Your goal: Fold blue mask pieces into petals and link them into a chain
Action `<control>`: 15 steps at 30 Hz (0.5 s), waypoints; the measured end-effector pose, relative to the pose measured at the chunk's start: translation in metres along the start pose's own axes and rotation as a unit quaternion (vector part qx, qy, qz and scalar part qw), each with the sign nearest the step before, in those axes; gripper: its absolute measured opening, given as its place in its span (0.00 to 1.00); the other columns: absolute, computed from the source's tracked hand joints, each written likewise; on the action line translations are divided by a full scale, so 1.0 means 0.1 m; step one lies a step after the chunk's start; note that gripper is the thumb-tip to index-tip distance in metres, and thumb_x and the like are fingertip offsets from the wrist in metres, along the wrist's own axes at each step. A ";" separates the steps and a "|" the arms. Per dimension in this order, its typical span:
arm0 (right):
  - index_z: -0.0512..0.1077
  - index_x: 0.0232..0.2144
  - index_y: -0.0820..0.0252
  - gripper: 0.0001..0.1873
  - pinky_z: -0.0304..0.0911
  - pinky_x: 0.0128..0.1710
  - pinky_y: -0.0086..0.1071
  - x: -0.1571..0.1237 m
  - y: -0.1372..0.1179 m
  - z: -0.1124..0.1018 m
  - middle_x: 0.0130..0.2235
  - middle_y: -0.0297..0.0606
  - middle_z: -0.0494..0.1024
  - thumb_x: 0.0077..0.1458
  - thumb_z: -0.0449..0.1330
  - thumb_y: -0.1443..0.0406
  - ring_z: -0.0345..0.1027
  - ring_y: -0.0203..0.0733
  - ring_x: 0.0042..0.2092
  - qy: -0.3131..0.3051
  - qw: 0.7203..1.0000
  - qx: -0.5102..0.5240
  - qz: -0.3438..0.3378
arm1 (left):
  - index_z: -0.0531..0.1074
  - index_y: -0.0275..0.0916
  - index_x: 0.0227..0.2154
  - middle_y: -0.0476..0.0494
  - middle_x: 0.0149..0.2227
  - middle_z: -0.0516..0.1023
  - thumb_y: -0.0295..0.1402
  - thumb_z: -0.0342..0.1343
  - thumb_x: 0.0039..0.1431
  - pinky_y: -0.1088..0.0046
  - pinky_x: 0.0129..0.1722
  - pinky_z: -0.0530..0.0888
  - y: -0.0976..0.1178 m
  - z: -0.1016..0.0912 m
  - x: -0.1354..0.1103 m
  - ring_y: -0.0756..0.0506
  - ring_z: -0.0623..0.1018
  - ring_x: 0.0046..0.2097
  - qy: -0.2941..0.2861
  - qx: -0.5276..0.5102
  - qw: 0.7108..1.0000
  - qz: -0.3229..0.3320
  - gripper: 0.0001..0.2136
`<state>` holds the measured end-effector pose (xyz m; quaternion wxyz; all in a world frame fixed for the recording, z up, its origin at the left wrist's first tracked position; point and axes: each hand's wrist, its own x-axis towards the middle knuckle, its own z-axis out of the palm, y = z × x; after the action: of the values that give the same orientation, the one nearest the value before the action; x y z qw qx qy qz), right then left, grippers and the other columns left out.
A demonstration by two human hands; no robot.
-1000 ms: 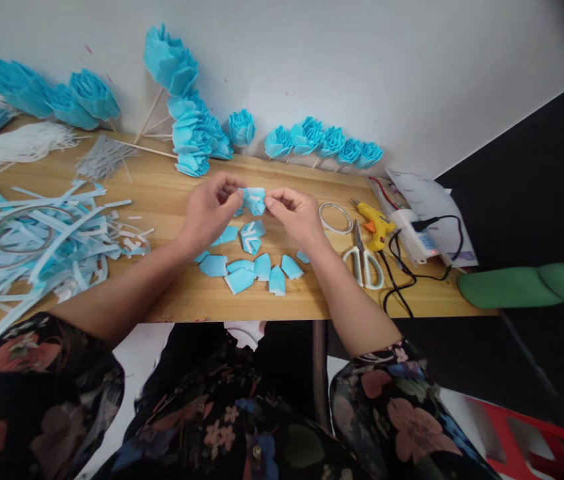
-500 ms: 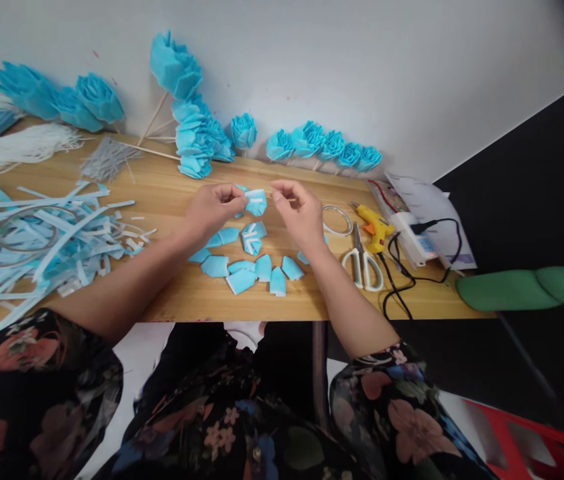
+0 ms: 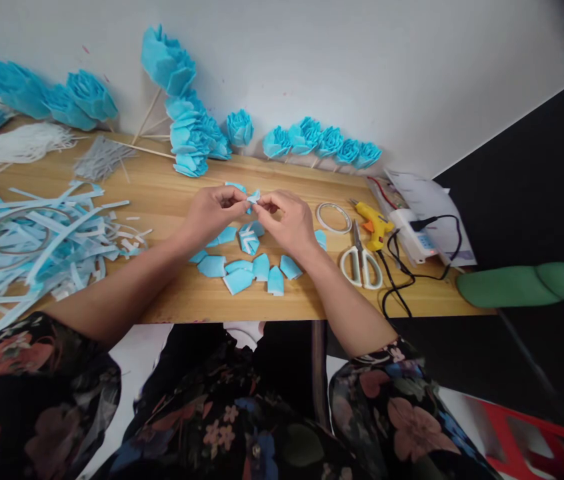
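My left hand (image 3: pixel 209 212) and my right hand (image 3: pixel 286 220) meet above the wooden table (image 3: pixel 172 293), both pinching one small folded blue piece (image 3: pixel 253 197) between their fingertips. Most of that piece is hidden by my fingers. Just below the hands lies a blue piece with white strips on it (image 3: pixel 251 237). Nearer the table's front edge, several folded blue petal pieces (image 3: pixel 242 272) lie in a loose arc.
White-handled scissors (image 3: pixel 361 261), a yellow glue gun (image 3: pixel 375 221), a tape ring (image 3: pixel 334 217) and a power strip with black cables (image 3: pixel 415 243) sit at the right. Blue-and-white strip scraps (image 3: pixel 32 233) cover the left. Finished blue flowers (image 3: pixel 322 142) line the wall.
My right hand moved left to meet my left hand. The blue piece, earlier spread open between the hands, is now pinched small at the fingertips.
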<state>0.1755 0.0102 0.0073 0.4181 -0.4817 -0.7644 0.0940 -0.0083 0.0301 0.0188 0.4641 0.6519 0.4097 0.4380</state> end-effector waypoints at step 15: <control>0.76 0.31 0.55 0.06 0.64 0.42 0.36 0.01 -0.06 -0.04 0.33 0.35 0.79 0.60 0.60 0.63 0.70 0.41 0.37 -0.024 0.998 0.038 0.039 | 0.76 0.38 0.25 0.48 0.26 0.76 0.36 0.65 0.53 0.73 0.32 0.65 0.00 0.00 0.00 0.50 0.70 0.30 -0.001 -0.012 1.000 -0.017 0.07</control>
<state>0.1744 0.0068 0.0130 0.4136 -0.4931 -0.7505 0.1504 -0.0086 0.0299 0.0192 0.4793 0.6396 0.4151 0.4346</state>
